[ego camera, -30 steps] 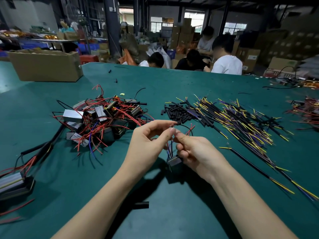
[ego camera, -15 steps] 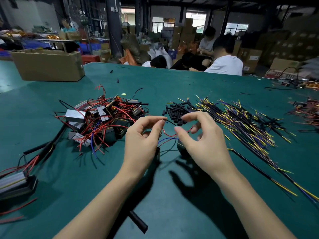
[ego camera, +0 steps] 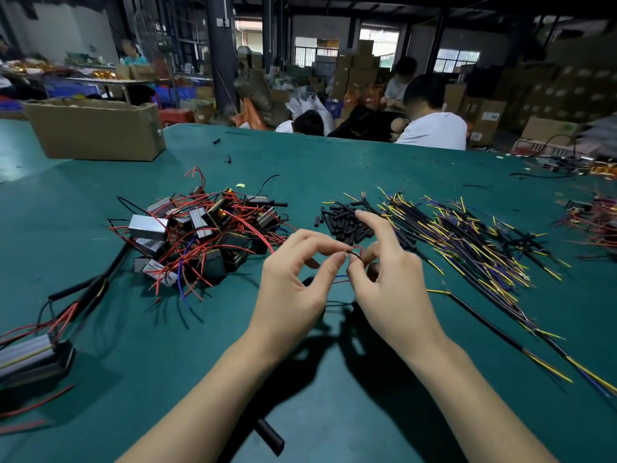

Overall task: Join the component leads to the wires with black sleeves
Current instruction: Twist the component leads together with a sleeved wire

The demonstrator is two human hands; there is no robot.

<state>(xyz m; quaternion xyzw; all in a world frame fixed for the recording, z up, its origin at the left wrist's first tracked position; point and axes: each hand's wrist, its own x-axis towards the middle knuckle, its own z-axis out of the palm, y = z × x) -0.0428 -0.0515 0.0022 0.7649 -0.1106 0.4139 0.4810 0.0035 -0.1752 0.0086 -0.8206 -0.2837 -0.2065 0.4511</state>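
Hands meet above the green surface [ego camera: 334, 155], fingertip to fingertip. The left hand [ego camera: 293, 282] pinches thin leads [ego camera: 355, 250] between thumb and forefinger, fingers clamped on them; the right hand [ego camera: 390, 285] pinches the same small loop of red and black from the other side, its forefinger raised toward the pile of black sleeves [ego camera: 347, 222]. A blue lead [ego camera: 340, 277] curves between the two palms.

Half a second ago the hands were a little apart, with red and blue leads strung loosely between them, and a second ago a small boxy component hung in plain view under the right hand. Now the fingertips have closed together and that component is hidden behind the right hand; I cannot tell whether it hangs or lies on the surface. This suggests the person has finished sorting out the leads and is gathering a pair to twist or to thread into a sleeve. Whether a sleeve is already on the lead cannot be made out.

Supplies lie around: a heap of components [ego camera: 200, 235] with red leads to the left, the sleeves just beyond the hands, and sleeved yellow and blue wires [ego camera: 467, 242] spread to the right, one of them lying apart near the right wrist. The join itself looks not yet made.
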